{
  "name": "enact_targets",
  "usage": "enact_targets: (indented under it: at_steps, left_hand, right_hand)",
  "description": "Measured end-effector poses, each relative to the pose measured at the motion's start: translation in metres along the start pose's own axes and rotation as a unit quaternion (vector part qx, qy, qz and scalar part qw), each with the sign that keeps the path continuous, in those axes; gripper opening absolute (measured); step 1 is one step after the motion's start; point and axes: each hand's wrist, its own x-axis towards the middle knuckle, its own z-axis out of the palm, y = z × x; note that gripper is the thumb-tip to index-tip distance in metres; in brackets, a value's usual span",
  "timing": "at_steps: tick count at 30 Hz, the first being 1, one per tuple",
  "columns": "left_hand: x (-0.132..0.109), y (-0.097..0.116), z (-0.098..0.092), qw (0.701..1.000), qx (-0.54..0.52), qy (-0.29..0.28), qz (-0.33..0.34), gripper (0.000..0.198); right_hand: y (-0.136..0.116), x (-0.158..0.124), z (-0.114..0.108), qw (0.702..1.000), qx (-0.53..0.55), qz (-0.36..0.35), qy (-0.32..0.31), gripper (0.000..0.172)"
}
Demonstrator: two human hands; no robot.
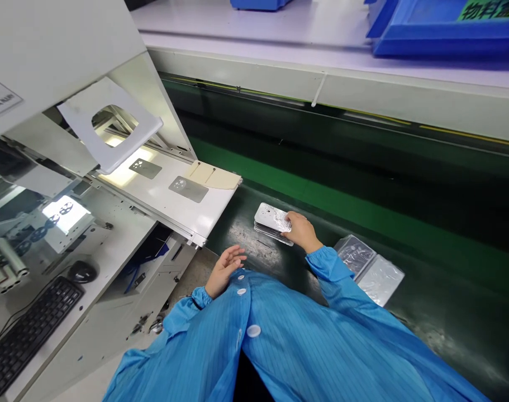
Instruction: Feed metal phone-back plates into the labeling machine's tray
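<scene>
My right hand [303,231] is closed on the right end of a stack of thin silvery plates [271,216] on the dark green surface. The plates have rounded corners and look like phone back covers; the top one has small dark holes near its middle. My left hand [226,270] hovers close to the front of my blue coat, fingers stretched and apart, holding nothing. Right of my right sleeve lie a plastic-wrapped dark pack [355,254] and a plastic-wrapped silvery pack [381,279], side by side.
At left, a white machine conveyor [170,204] carries two grey plates with camera holes, one plate [188,189] nearer its end. A keyboard [32,335] and mouse [82,272] sit below. Blue bins [442,39] stand on the shelf [321,61] above.
</scene>
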Motion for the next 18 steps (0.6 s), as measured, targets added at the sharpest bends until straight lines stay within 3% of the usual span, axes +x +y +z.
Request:
enact_targets:
  at_steps: [9, 18]
  left_hand:
    - [-0.022, -0.019, 0.008, 0.998, -0.019, 0.052, 0.007, 0.041]
    - [-0.026, -0.013, -0.022, 0.995, -0.057, 0.07, 0.034, 0.041]
  right_hand:
    - [0.014, 0.0, 0.001, 1.0, 0.019, -0.009, 0.0, 0.04]
    - [0.022, 0.012, 0.006, 1.0, 0.024, -0.003, -0.008, 0.039]
